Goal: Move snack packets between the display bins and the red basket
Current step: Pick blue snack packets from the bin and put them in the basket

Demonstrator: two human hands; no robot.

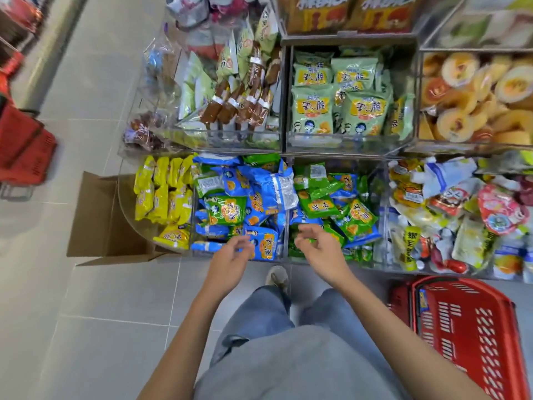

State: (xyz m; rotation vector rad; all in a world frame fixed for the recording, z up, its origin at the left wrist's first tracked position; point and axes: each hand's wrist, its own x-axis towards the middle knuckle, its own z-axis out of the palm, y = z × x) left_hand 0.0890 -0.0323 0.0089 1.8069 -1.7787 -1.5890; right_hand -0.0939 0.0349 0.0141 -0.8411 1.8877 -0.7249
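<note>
red basket (pixel 467 342) partly beyond the bottom-right corner

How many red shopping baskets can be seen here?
2: one red basket stands at lower right; a second basket sits at the left edge. Blurred red shapes above it may be more.

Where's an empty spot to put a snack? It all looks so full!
The red basket is nearly bare, just one packet inside. The grey floor between the cardboard box and the legs is free too. The bins of blue packets and green packets are heaped full.
</note>
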